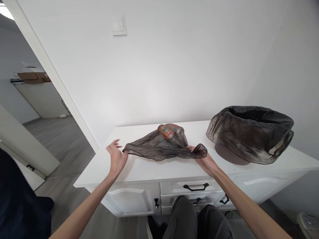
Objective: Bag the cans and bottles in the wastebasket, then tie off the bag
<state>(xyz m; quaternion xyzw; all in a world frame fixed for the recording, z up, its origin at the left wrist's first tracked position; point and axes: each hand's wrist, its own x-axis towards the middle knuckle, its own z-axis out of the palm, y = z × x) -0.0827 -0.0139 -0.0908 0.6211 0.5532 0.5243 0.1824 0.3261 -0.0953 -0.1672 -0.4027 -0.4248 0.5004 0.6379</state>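
A thin black plastic bag (154, 149) lies stretched sideways on the white cabinet top, with orange and silver drink cans (168, 132) showing through it. At the bag's left corner, my left hand (117, 157) pinches the plastic near the thumb while its other fingers are raised. My right hand (203, 160) grips the right end of the bag's edge, and a loose roll of plastic partly covers its fingers. To the right of that hand stands a brown trash bin (230, 156) lined with another black bag (251, 136) folded over its rim.
The white cabinet (134, 199) has drawers and doors with black handles (196, 187). Behind it is a white wall with a light switch (119, 26). An open doorway on the left shows cardboard boxes (32, 77). A dark-clothed person (20, 199) is at the lower left.
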